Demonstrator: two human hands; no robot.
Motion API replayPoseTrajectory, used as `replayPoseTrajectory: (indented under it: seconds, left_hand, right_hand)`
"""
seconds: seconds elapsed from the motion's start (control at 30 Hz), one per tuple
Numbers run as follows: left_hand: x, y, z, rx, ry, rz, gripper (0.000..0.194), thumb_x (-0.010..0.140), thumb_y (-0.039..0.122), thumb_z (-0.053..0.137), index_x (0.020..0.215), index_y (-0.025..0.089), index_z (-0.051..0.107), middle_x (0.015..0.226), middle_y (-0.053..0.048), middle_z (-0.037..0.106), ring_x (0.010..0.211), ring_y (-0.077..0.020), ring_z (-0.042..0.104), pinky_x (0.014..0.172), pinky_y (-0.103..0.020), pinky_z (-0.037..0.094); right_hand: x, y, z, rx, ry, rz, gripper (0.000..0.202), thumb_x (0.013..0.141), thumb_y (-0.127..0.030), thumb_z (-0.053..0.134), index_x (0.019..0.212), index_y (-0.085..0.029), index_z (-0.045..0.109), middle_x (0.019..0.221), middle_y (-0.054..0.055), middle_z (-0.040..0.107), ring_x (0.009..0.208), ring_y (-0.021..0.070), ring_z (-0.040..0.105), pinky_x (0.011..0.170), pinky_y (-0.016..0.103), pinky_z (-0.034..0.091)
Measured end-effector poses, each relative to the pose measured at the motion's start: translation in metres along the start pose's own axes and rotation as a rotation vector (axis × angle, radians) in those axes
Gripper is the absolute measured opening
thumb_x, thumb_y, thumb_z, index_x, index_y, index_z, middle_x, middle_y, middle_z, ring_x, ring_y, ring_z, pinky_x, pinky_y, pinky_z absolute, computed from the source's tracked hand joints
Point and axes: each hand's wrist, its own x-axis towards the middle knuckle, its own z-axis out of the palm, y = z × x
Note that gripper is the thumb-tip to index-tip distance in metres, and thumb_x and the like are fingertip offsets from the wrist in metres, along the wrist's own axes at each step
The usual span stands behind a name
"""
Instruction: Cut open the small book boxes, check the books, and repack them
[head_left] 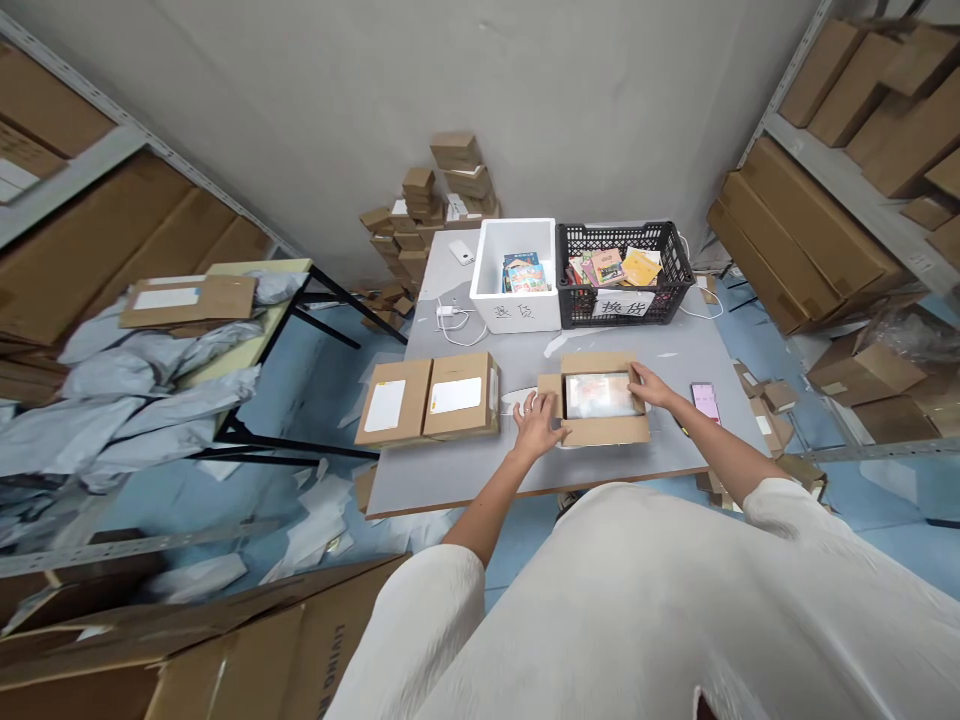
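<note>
An open cardboard box point(604, 432) sits on the table near its front edge, flaps folded out. Inside it lies a flat, shiny plastic-wrapped item point(600, 396); its print is too blurred to read. My left hand point(535, 424), fingers spread, rests against the box's left flap. At the right end, my right hand point(649, 385) pinches the box's edge, with some fingertips hidden. To the left stand two closed cardboard boxes point(427, 446) side by side, with white labels on top.
Behind the box stand a white foam bin point(517, 312) and a black plastic crate point(626, 310), both with booklets inside. A phone point(705, 402) lies at the right. Grey parcels point(142, 410) cover a side table; cartons point(810, 240) fill the shelving.
</note>
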Motion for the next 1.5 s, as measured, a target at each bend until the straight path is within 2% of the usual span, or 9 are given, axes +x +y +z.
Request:
replayPoseTrajectory:
  seconds: [0.17,0.43,0.6,0.73,0.83,0.97,1.1,1.23,1.5]
  left_hand:
    - [0.02,0.0,-0.012,0.044,-0.14,0.046,0.093,0.087,0.049,0.083,0.167,0.032,0.039,0.166,-0.018,0.049,0.153,-0.0414,0.045,0.126,-0.06,0.03]
    - [0.077,-0.004,-0.02,0.087,-0.446,0.121,0.151,0.069,0.069,0.092,0.178,0.035,-0.006,0.188,-0.012,-0.007,0.169,-0.0501,0.016,0.131,-0.06,0.027]
    - [0.101,-0.015,-0.011,0.058,-0.552,0.121,0.169,0.056,0.077,0.093,0.176,0.035,-0.019,0.186,-0.011,-0.017,0.168,-0.0554,0.013,0.132,-0.065,0.023]
    - [0.103,-0.019,-0.008,0.047,-0.568,0.128,0.171,0.055,0.077,0.093,0.176,0.034,-0.019,0.186,-0.013,-0.014,0.168,-0.0564,0.012,0.133,-0.067,0.021]
    - [0.099,-0.019,-0.01,0.017,-0.55,0.136,0.168,0.057,0.078,0.092,0.176,0.033,-0.017,0.186,-0.014,-0.013,0.168,-0.0558,0.013,0.133,-0.065,0.021]
    - [0.097,-0.016,-0.012,0.007,-0.556,0.128,0.166,0.058,0.078,0.091,0.177,0.031,-0.014,0.186,-0.014,-0.012,0.168,-0.0563,0.014,0.132,-0.067,0.022]
    - [0.098,-0.014,-0.01,0.007,-0.56,0.139,0.168,0.055,0.08,0.092,0.178,0.03,-0.01,0.186,-0.014,-0.013,0.167,-0.0567,0.017,0.133,-0.066,0.023]
    - [0.099,-0.015,-0.007,-0.045,-0.547,0.137,0.169,0.053,0.081,0.092,0.178,0.031,-0.01,0.186,-0.016,-0.011,0.168,-0.0542,0.017,0.134,-0.065,0.023]
    - [0.097,-0.016,-0.005,-0.126,-0.519,0.15,0.173,0.052,0.076,0.096,0.177,0.03,-0.013,0.186,-0.019,-0.006,0.169,-0.0498,0.019,0.134,-0.061,0.027]
  right_hand:
    - [-0.02,0.026,-0.011,0.226,0.173,0.017,0.067,0.088,-0.03,0.053,0.154,-0.024,0.064,0.157,0.01,0.065,0.133,0.0305,0.065,0.115,0.046,0.053]
    - [-0.035,0.072,-0.01,0.191,0.237,0.291,0.078,0.089,-0.042,0.068,0.161,-0.015,0.052,0.15,0.021,0.065,0.115,0.029,0.073,0.104,0.043,0.059]
    - [-0.029,0.074,-0.016,-0.022,0.192,0.208,0.076,0.09,-0.036,0.064,0.162,-0.016,0.051,0.155,0.021,0.059,0.124,0.0315,0.067,0.109,0.046,0.055]
    - [-0.021,0.047,-0.03,-0.336,0.224,0.052,0.069,0.087,-0.025,0.063,0.155,-0.018,0.061,0.16,0.021,0.055,0.141,0.0411,0.052,0.117,0.058,0.043]
    - [-0.011,0.009,-0.032,-0.465,0.216,-0.234,0.054,0.096,-0.022,0.055,0.149,-0.019,0.067,0.157,0.019,0.058,0.143,0.0389,0.048,0.118,0.055,0.038]
    - [0.007,-0.054,-0.008,-0.573,-0.092,-0.583,0.043,0.101,-0.02,0.052,0.138,-0.018,0.074,0.144,0.018,0.068,0.13,0.0333,0.057,0.111,0.047,0.041]
    - [0.022,-0.101,0.033,-0.767,-0.347,-0.781,0.036,0.102,-0.018,0.055,0.129,-0.017,0.077,0.138,0.017,0.072,0.124,0.0329,0.059,0.106,0.044,0.042]
    - [0.032,-0.117,0.059,-0.904,-0.459,-0.867,0.031,0.101,-0.02,0.058,0.124,-0.017,0.079,0.136,0.017,0.074,0.127,0.0343,0.058,0.109,0.046,0.041]
    - [0.051,-0.112,0.079,-1.024,-0.481,-0.907,0.038,0.095,-0.025,0.066,0.131,-0.018,0.076,0.14,0.017,0.072,0.144,0.0378,0.047,0.121,0.054,0.033]
